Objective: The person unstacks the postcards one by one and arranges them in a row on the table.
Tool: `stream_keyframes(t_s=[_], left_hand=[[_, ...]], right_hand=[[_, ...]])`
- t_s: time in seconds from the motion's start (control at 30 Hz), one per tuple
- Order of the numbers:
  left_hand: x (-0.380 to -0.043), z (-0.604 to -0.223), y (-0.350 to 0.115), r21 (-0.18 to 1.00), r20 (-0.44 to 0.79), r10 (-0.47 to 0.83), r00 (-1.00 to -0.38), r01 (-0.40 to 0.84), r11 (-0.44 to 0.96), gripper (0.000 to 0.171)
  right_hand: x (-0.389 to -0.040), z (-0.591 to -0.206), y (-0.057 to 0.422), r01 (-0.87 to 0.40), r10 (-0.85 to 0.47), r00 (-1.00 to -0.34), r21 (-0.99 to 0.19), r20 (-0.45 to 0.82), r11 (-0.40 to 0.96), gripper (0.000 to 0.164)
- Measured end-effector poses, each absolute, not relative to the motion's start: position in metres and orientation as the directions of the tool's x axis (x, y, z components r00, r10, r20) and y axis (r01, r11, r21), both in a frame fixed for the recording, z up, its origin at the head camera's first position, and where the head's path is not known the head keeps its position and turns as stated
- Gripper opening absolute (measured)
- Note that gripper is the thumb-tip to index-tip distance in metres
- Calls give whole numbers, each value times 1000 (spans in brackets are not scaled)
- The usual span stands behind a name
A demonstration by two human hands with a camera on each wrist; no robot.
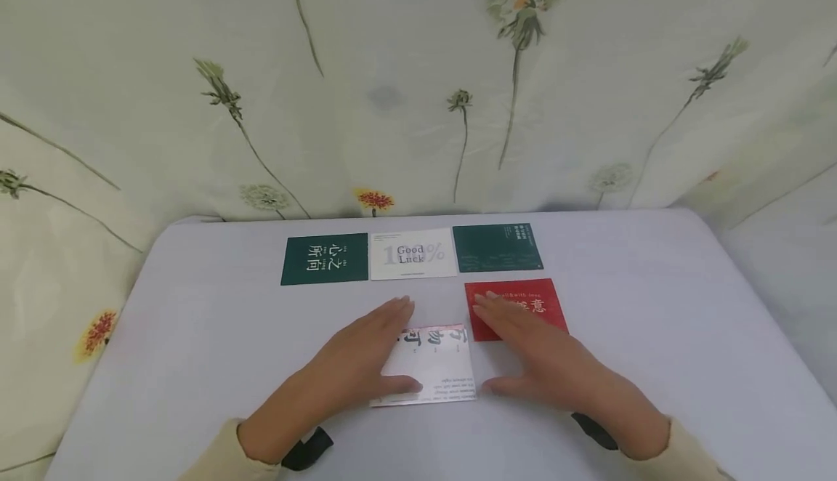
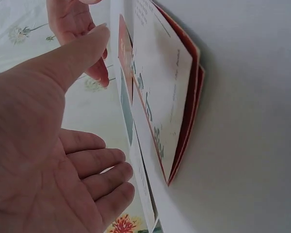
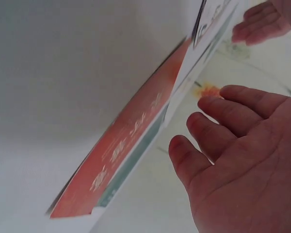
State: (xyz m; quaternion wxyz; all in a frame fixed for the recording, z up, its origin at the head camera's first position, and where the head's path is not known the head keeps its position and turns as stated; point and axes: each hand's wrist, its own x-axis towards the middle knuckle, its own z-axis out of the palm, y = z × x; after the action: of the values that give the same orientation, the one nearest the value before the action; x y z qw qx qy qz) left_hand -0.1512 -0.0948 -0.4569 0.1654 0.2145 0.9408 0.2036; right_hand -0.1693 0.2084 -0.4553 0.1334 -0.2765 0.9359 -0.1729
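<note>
My left hand (image 1: 356,361) is held over the left side of a white card (image 1: 441,368) printed with black brush characters, its fingers straight and thumb spread apart. In the left wrist view this card looks folded, with red inner sides (image 2: 186,124) showing along its slightly raised edge. Opposite it, my right hand (image 1: 546,357) hovers with extended fingers that overlap a red card (image 1: 546,293) with pale lettering. The right wrist view shows its palm (image 3: 252,165) bare and its fingers loosely spread. Neither hand holds anything.
Behind the hands, a dark green card (image 1: 297,261), a white "Good Luck" card (image 1: 412,269) and another green card (image 1: 487,252) lie in a row. A white cloth (image 1: 196,336) covers the table. A floral curtain (image 1: 379,139) hangs at its far edge.
</note>
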Motion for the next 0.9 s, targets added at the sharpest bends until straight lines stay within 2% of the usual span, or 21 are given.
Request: stream_keyframes(t_s=[0.33,0.6,0.9], left_hand=[[-130,-459,-111,431,-208,493,-845,373,822,113],[-118,-469,-122,372,-146,492,-858,413,831,94],[-115,-474,-124,347,-98,489,-867,431,833,90]], right_hand=[[-156,-463,184,-508,-603,-781,-400,-160,763,115],[-153,-467,174,-561,-630,-761,-331,-152,758,107],[-153,-466,173,-604,-659,-744,-316,-106,732,102]])
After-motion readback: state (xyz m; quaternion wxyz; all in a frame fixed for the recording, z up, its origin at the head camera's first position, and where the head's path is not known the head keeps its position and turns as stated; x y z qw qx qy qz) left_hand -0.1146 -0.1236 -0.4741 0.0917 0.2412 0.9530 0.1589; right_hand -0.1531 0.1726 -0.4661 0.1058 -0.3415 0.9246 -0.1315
